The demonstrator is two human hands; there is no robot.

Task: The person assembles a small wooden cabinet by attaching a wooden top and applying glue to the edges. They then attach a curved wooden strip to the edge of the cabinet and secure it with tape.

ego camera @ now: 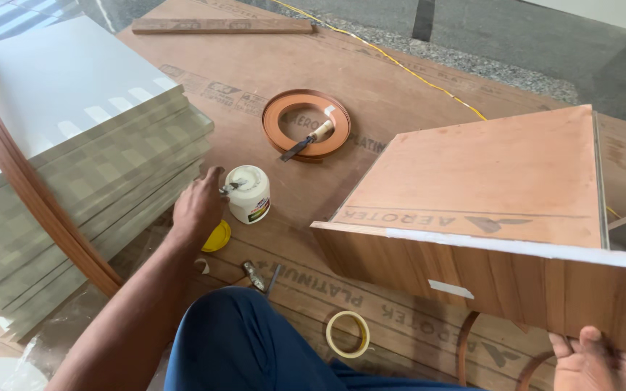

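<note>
My left hand (197, 206) reaches to a white glue tub (248, 193) on the plywood floor sheet and pinches a small metal tool at the tub's open top. The tub's yellow lid (217, 236) lies just below that hand. My right hand (594, 362) grips the lower near corner of a plywood box panel (487, 174), which stands tilted on the sheet. A white strip of glue or tape runs along the panel's top front edge above its wood-grain face.
A stack of grey-white laminate boards (74, 145) with a curved brown edge band (30, 195) fills the left. A coil of brown edge banding (306, 123) with a knife on it lies ahead. A tape roll (347, 334), small tools (262, 275) and my blue-trousered knee (240, 347) are near.
</note>
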